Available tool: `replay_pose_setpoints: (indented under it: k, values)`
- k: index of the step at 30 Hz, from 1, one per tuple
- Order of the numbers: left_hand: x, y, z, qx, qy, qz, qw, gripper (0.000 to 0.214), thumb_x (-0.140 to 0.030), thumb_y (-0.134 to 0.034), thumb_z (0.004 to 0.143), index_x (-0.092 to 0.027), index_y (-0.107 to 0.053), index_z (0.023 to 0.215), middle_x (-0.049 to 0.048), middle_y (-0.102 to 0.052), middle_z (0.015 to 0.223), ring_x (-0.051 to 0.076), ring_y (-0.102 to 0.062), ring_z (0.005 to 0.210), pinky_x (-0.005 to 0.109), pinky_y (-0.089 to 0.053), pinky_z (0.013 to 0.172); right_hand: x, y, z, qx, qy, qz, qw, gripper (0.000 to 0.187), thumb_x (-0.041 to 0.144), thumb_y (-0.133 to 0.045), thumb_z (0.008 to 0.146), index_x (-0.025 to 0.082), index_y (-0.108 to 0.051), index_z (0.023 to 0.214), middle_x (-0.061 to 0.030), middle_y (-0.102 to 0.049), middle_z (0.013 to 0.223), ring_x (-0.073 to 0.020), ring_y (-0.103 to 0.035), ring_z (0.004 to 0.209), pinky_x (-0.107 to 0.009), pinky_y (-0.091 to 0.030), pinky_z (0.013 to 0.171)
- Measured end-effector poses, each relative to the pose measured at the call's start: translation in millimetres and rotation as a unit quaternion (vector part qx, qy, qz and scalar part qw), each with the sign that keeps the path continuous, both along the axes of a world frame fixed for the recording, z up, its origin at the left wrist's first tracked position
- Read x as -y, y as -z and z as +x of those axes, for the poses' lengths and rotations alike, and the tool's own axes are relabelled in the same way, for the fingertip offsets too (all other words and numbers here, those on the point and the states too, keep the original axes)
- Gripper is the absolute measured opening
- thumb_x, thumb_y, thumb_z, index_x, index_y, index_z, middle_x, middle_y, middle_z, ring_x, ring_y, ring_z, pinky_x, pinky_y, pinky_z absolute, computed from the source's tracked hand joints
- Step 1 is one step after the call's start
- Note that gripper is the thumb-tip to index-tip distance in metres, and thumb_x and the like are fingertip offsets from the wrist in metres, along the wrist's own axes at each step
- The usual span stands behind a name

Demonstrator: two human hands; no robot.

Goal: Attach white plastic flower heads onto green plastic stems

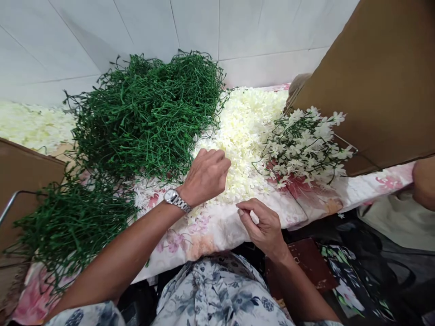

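My left hand (208,175), with a metal-band watch (176,199) on its wrist, is over the near edge of a heap of loose cream-white artificial flower heads (243,131). Its fingers curl under, and whatever they hold is hidden. Lower and to the right, my right hand (263,226) has thumb and index finger pressed together above the cloth's front edge; I cannot make out anything between them. Left of the flower heads rises a big pile of green plastic stems (146,117). White flowers on green stems (309,147) lie bunched to the right.
A smaller heap of green stems (81,222) is at the near left. Brown boards stand at the left (27,176) and right (380,86). Floral cloth (217,231) covers the surface, with a tiled wall (265,31) behind. At the right edge another person's arm (424,181) shows.
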State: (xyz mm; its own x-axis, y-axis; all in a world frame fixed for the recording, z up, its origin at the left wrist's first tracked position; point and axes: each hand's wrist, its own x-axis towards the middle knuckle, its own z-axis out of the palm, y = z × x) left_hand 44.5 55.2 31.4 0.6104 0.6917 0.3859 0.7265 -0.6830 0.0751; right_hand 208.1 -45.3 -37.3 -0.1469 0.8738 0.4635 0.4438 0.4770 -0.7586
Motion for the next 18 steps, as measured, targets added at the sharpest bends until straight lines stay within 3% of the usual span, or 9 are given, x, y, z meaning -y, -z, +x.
replay_pose_setpoints:
  k: [3,6,11,14,18]
  values:
    - [4,-7.6,-3,0.133,-0.024,-0.050,0.990,0.011,-0.011,-0.047,0.077,-0.015,-0.054,0.070,0.0021,-0.056,0.073,0.014,-0.051,0.073,0.031,-0.036,0.072,-4,-6.9,0,-0.001,0.005,0.010,1.000,0.016,0.008,-0.052,0.081,0.018,-0.058,0.091,-0.0012,-0.060,0.075,-0.0109,-0.056,0.070,-0.024,-0.044,0.063]
    - [15,-17.5,-7,0.249,-0.048,-0.124,0.959,0.012,-0.009,-0.049,0.074,-0.015,-0.051,0.065,-0.0012,-0.052,0.065,0.010,-0.048,0.063,0.025,-0.038,0.063,-9,-17.8,-2,-0.006,0.021,0.033,0.999,0.012,0.010,-0.054,0.080,0.018,-0.059,0.087,-0.0006,-0.060,0.072,-0.0103,-0.055,0.066,-0.024,-0.043,0.060]
    - [47,-26.4,-17,0.342,-0.098,-0.215,0.910,0.011,-0.009,-0.053,0.072,-0.015,-0.053,0.062,-0.0033,-0.051,0.059,0.007,-0.046,0.056,0.021,-0.038,0.054,-13,-44.6,-14,-0.003,0.018,0.062,0.998,0.006,0.013,-0.057,0.079,0.019,-0.057,0.080,0.0015,-0.057,0.066,-0.0094,-0.053,0.061,-0.023,-0.042,0.058]
    - [68,-22.4,-24,0.370,-0.111,-0.224,0.895,0.009,-0.010,-0.054,0.073,-0.015,-0.055,0.066,-0.0019,-0.055,0.063,0.008,-0.050,0.060,0.021,-0.040,0.057,-12,-55.2,-27,-0.005,-0.011,0.079,0.997,0.007,0.012,-0.056,0.079,0.019,-0.057,0.081,0.0009,-0.057,0.066,-0.0097,-0.053,0.062,-0.023,-0.043,0.058]
    - [91,-10.4,-31,0.395,-0.118,-0.193,0.890,0.007,-0.011,-0.055,0.076,-0.016,-0.057,0.072,0.0007,-0.060,0.072,0.011,-0.056,0.072,0.023,-0.044,0.064,-11,-53.7,-42,0.013,-0.021,0.079,0.997,0.009,0.011,-0.053,0.080,0.017,-0.059,0.084,-0.0003,-0.056,0.066,-0.0102,-0.052,0.062,-0.024,-0.043,0.058]
